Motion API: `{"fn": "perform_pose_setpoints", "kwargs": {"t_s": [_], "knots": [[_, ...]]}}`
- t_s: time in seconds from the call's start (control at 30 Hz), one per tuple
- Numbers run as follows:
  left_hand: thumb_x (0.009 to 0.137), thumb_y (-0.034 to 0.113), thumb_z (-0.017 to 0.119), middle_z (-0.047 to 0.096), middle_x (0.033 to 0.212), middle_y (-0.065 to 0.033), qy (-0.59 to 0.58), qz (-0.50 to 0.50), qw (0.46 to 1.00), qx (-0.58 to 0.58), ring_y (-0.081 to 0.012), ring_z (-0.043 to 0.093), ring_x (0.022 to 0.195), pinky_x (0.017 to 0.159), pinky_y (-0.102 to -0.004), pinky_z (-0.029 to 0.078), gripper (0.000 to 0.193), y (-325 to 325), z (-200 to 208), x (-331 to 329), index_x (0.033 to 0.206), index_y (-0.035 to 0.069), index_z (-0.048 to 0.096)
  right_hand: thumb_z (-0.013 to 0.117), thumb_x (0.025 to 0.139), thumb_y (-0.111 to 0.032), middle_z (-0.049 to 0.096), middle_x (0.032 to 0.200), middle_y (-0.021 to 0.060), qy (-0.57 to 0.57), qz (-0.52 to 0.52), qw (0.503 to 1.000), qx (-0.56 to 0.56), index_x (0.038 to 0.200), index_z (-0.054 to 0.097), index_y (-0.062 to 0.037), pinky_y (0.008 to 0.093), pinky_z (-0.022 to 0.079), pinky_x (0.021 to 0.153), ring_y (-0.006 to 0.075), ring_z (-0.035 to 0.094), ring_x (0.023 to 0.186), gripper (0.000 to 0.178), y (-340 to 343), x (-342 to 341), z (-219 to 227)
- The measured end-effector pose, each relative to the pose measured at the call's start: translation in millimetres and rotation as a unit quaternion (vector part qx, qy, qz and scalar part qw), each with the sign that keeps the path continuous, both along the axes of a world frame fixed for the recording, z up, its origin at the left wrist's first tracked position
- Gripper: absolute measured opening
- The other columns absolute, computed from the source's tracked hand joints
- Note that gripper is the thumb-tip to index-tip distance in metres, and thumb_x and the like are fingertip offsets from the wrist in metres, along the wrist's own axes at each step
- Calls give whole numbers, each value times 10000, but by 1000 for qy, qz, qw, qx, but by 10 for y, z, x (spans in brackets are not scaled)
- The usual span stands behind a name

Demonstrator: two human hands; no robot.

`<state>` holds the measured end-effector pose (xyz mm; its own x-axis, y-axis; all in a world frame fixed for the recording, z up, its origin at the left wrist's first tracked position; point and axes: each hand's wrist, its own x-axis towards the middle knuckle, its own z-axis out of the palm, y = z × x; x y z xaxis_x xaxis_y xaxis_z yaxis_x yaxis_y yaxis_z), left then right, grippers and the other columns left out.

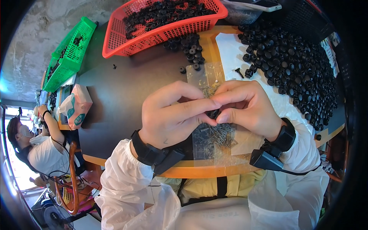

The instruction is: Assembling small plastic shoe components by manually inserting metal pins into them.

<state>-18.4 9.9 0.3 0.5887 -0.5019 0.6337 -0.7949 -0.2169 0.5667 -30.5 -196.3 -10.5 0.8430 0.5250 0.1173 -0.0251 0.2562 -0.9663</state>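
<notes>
We pinch a small black cap [213, 113] between our left hand [172, 115] and right hand [245, 107], fingertips closed on it together, above the clear bag of screws [218, 138] at the bench's near edge, keeping screws close; loose caps [295, 65] crowd the right side.

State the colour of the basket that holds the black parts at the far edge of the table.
Red: the mesh basket, clearest in the head view.
</notes>
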Motion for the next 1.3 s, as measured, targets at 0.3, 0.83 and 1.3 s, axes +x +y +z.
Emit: {"fn": "perform_pose_setpoints", "kwargs": {"t_s": [0.3,0.83,1.3], "knots": [[749,-20,745,634,831,-85,-21,19,1000,-9,-158,660,654,579,-228,530,190,-72,-7,-113,931,-25,690,691,781,62,651,877,93,-36,-31,999,4,966,688,34,262,527,719,153,650,799,188,-3,-12,0],[762,6,701,587,826,-51,-8,128,988,83,-201,567,772,688,-298,457,149,223,-99,251,902,57,689,670,774,-107,608,1106,83,-480,-369,568,-557,1163,620,-80,391,412,927,290,529,1023,393,-662,559,204],[744,152,742,595,849,-28,8,35,986,163,-233,558,798,701,-337,459,160,181,-183,243,889,98,700,647,791,-66,620,1059,96,-475,-156,765,-406,1059,638,-31,358,480,859,288,570,1009,270,-2,544,-185]]}}
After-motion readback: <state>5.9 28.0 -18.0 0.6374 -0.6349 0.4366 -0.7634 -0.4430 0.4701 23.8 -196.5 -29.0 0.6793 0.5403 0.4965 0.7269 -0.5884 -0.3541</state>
